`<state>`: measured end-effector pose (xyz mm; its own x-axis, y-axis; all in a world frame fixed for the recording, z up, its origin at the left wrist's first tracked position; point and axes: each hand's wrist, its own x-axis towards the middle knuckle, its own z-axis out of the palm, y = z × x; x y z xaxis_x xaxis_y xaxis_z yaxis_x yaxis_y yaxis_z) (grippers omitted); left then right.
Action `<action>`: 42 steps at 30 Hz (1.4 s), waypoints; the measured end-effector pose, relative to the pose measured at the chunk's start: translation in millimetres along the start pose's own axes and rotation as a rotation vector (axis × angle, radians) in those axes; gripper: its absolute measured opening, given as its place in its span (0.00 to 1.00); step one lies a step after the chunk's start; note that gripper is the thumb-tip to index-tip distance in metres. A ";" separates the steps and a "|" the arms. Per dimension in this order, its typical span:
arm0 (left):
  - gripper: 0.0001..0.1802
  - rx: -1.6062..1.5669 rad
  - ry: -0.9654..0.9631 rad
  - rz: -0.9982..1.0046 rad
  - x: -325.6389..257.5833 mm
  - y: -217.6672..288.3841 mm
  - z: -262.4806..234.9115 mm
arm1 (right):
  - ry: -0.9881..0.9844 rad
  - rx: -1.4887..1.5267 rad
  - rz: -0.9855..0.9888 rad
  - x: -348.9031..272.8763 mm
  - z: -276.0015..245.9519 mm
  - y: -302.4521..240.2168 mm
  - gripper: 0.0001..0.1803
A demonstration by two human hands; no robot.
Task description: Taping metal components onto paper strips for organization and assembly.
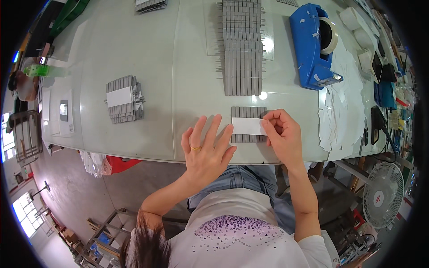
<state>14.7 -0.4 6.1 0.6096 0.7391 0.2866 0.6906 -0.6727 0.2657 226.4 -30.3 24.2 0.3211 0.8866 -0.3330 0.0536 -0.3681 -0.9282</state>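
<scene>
Close to the table's front edge lies a small grey slatted panel (248, 139), made of narrow strips side by side. A white paper strip (246, 126) lies across its middle. My right hand (283, 136) pinches the strip's right end between thumb and fingers. At the strip's left end, my left hand (206, 145) has its fingers spread, a ring on one of them; its index fingertip is at or near the paper. Farther back, a long overlapping row of like grey panels (243, 67) runs away from me. To the left, a stack of panels (120, 114) carries a white strip (119, 96).
A blue tape dispenser (306, 49) with a tape roll (330, 35) stands at the back right. Beside it white paper pieces (339, 111) are heaped. Another panel stack (151, 5) lies at the far edge. A fan (383, 195) is below right.
</scene>
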 end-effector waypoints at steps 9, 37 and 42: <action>0.31 0.127 -0.052 0.058 -0.3 3.7 -0.3 | 0.297 -0.076 -0.091 2.6 -36.3 -8.1 0.06; 0.10 -2.148 -0.400 -1.033 189.9 124.8 63.5 | 0.479 -0.251 -0.498 17.8 -114.0 -28.6 0.04; 0.12 -2.160 -0.396 -1.032 195.0 130.4 51.9 | 0.487 -0.283 -0.506 14.2 -115.4 -28.3 0.03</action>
<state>243.9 57.9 48.9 0.6712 0.5137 -0.5344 -0.3436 0.8544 0.3897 338.6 -39.6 64.9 0.5711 0.7665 0.2939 0.5247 -0.0655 -0.8488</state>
